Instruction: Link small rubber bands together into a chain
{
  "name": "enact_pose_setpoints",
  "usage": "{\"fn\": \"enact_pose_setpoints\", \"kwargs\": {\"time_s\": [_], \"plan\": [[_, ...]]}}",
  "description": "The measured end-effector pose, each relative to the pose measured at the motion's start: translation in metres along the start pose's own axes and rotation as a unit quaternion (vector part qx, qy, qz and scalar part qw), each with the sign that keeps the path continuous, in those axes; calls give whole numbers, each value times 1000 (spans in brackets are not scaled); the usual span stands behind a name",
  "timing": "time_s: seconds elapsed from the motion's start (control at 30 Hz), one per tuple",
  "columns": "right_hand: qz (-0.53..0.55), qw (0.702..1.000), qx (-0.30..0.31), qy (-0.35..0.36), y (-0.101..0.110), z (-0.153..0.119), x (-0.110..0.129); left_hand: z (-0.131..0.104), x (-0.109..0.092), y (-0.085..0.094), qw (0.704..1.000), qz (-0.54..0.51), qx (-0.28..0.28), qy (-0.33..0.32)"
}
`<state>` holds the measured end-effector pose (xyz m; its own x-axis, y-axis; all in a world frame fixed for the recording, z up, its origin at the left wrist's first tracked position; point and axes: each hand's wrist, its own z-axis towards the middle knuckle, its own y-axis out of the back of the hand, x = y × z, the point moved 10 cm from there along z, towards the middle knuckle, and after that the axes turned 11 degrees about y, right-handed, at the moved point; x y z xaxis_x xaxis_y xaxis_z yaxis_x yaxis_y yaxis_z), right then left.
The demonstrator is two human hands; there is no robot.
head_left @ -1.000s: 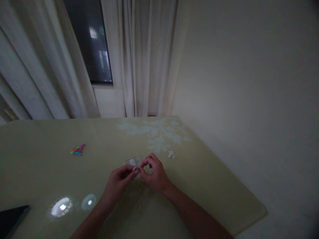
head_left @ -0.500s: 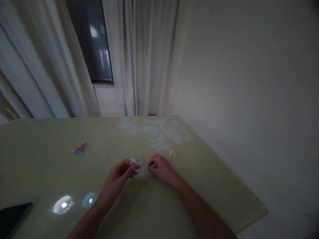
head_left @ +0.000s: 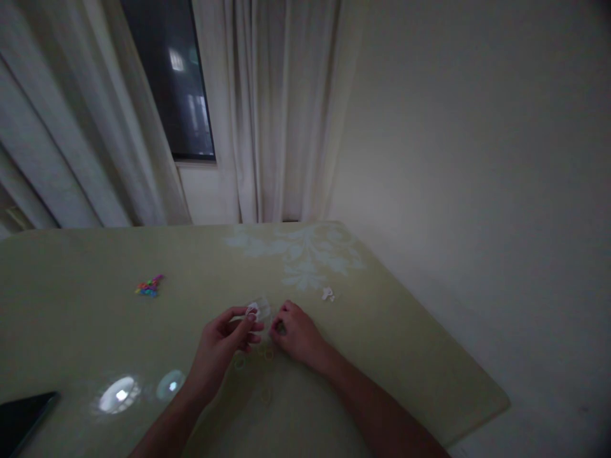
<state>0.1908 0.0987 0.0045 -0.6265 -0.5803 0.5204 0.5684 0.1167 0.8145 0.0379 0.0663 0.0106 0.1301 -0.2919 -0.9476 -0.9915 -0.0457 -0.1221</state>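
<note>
My left hand point(head_left: 228, 334) is closed in a pinch around thin whitish loops point(head_left: 251, 310), held just above the table. Beside its fingertips is a clear plastic piece point(head_left: 263, 308), perhaps a small bag or box. My right hand point(head_left: 294, 332) is a little to the right, low over the tabletop, with thumb and forefinger pressed together. What is between those fingers is too small to make out. Below the hands lie thin loops: a yellow-orange loop point(head_left: 268, 353), a pale green loop point(head_left: 239, 362) and a faint pale loop point(head_left: 265, 395).
A heap of small multicoloured pieces point(head_left: 149, 286) lies at the left on the glossy table point(head_left: 86, 331). Small white pieces point(head_left: 328, 294) lie beyond my right hand. A dark flat object point(head_left: 23, 416) is at the near left edge. A wall point(head_left: 453, 191) runs along the right.
My right hand has moved left and slightly down, closer to my left hand, and now covers the small loops that showed under its fingers. My left hand has shifted slightly left.
</note>
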Motion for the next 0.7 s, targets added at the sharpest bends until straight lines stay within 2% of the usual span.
{"fn": "enact_pose_setpoints", "kwargs": {"time_s": [0.17, 0.3, 0.43, 0.7], "plan": [[-58, 997, 15, 47, -4, 0, 10, 2, -2, 4, 1000, -18, -11, -24], [44, 997, -33, 59, 12, -2, 17, 1, -5, 2, 999, -8, -3, -39], [162, 978, -88, 95, 32, -2, 32, 1, -1, -1, 999, 7, 4, -33], [188, 962, -142, 135, 42, -8, 49, 1, 13, -14, 999, 1, 42, -10]]}}
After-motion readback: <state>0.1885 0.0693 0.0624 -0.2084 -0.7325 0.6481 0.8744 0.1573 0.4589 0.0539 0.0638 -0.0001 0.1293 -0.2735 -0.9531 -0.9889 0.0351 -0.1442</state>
